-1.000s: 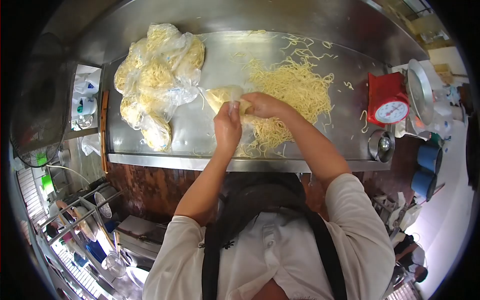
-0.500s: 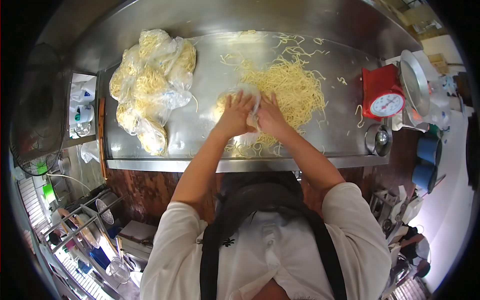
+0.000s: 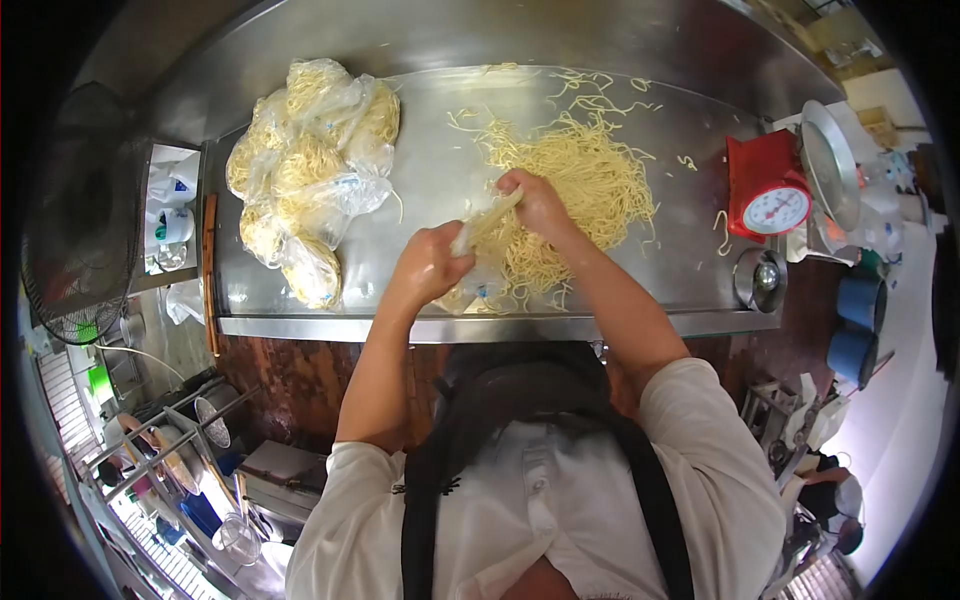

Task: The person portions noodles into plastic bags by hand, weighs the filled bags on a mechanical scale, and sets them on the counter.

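Between my two hands a clear plastic bag (image 3: 487,226) is stretched, its lower part hanging over the steel table with some noodles showing in it. My left hand (image 3: 431,264) is closed on one end of the bag's top. The other end is pinched in my right hand (image 3: 540,207), higher and further from me. Just beyond and right of the bag lies a loose heap of yellow noodles (image 3: 590,180), with stray strands around it. A cluster of tied bags of noodles (image 3: 312,165) rests at the left of the table.
A red dial scale (image 3: 765,190) with a metal pan (image 3: 829,165) stands at the right. Near the front right corner sits a small metal bowl (image 3: 759,281). The table's raised front edge (image 3: 500,328) runs before me, and a fan (image 3: 80,215) is at far left.
Both hands were spread flat over the bag on the table. Now they are closed on its top and have pulled it up and taut, my left hand drawn nearer to me.
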Motion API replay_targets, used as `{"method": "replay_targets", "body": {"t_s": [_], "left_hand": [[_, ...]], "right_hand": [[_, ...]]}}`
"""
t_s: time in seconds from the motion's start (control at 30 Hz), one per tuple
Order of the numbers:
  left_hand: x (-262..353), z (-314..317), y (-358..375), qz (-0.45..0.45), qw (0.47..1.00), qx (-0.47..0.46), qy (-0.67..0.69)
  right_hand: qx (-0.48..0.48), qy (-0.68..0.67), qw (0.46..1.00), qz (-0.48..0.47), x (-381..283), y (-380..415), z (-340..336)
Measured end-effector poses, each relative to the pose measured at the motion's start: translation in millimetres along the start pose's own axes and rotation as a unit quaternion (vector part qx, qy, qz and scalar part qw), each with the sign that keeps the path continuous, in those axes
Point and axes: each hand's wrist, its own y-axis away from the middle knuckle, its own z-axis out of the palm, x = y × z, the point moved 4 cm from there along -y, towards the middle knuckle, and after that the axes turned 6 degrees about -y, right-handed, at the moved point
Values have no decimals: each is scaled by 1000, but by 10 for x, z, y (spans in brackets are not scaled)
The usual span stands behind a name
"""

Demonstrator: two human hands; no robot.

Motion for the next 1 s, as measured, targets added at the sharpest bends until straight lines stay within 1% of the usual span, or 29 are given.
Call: {"method": "replay_targets", "body": {"t_s": [0.03, 0.1, 0.17, 0.2, 0.23, 0.3, 0.33, 0.37, 0.4, 0.43, 0.47, 0.5, 0.53, 0.57, 0.63, 0.67, 0.7, 0.77, 0.8, 0.83, 0.87, 0.93, 1.0], "left_hand": [[14, -56, 64, -6, 1000, 11, 17], [53, -173, 180, -19, 998, 34, 52], [122, -304, 303, -22, 991, 70, 108], [120, -355, 347, -23, 987, 87, 136], [91, -368, 361, 9, 987, 108, 120], [-43, -282, 338, 73, 982, 149, 90], [-129, -191, 300, 75, 983, 154, 65], [-231, -67, 280, 76, 984, 158, 40], [-341, 72, 295, 77, 984, 161, 14], [-514, 238, 317, 17, 987, 158, -28], [-677, 355, 345, -47, 986, 156, -19], [-831, 449, 374, -111, 981, 156, -9], [-933, 496, 419, -176, 973, 152, 2], [-842, 423, 449, -270, 933, 117, 205], [-781, 430, 465, -298, 855, 164, 392], [-752, 425, 466, -305, 802, 185, 479], [-675, 349, 452, -265, 795, 209, 503], [-499, 125, 411, -182, 776, 254, 548], [-438, 6, 414, -176, 783, 258, 538], [-381, -123, 425, -171, 790, 261, 528], [-357, -221, 431, -165, 797, 264, 518], [-486, -246, 387, -204, 837, 225, 454], [-704, -113, 239, -245, 874, 178, 380]], "right_hand": [[20, 11, 1000, 16, 117, -56, -124], [96, -23, 993, 66, 547, -139, -308], [146, 67, 985, 59, 830, -249, -657], [150, 145, 971, 116, 842, -348, -814], [151, 222, 948, 172, 748, -427, -948], [169, 229, 941, 181, 206, -480, -1135], [180, 231, 938, 185, 50, -499, -1185], [114, 330, 933, 85, 4, -605, -1098], [-7, 394, 910, 127, 100, -591, -985], [-126, 452, 868, 164, -65, -555, -866], [-244, 500, 807, 197, -227, -539, -758], [-351, 432, 799, 229, -351, -606, -647], [-301, 367, 865, 162, -649, -577, -569], [-245, 297, 918, 94, -922, -437, -473], [-232, 239, 938, -94, -956, -207, -23], [-200, 243, 936, -156, -981, -83, 222], [-168, 245, 930, -215, -1045, -6, 419], [-176, 288, 934, -117, -1097, -260, 537], [-178, 309, 932, -67, -1086, -403, 525], [-111, 286, 944, -124, -958, -447, 351], [-106, 299, 946, -69, -886, -463, 211], [-91, 323, 941, 43, -775, -448, -46], [-158, 302, 936, 86, -848, -209, -293]]}}
